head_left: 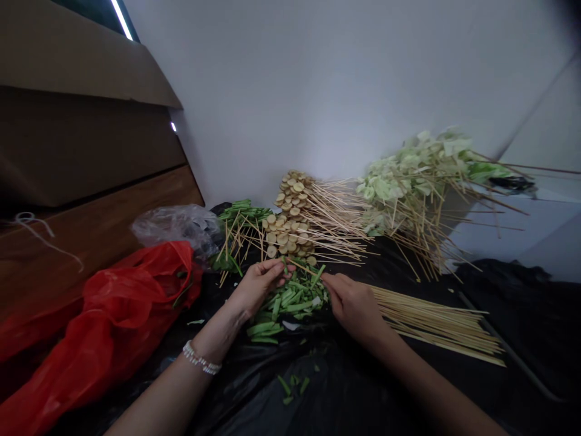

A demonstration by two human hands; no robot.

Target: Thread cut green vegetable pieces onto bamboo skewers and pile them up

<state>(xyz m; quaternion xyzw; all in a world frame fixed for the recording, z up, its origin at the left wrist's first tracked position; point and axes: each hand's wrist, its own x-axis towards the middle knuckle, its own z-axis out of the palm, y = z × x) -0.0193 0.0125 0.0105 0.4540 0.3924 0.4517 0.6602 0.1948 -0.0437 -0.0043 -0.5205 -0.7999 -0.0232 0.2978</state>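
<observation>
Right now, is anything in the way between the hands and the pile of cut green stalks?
Nothing visible. The left hand and right hand already rest at either side of the green stalks on the black sheet.

Green stalk pieces point(290, 300) — red bag point(127, 303), black sheet point(354, 387)

Two hands point(258, 281) point(351, 306), three skewered heaps point(290, 221), one red bag point(131, 303), one bare-skewer bundle point(436, 321).

both forearms were bare, with no sleeves in view. the left hand point(258, 283) had a bracelet point(201, 360) of small pale, pearl-like beads around the wrist. the right hand point(354, 307) wore no ring, watch or band that showed. no gloves on either hand.
</observation>
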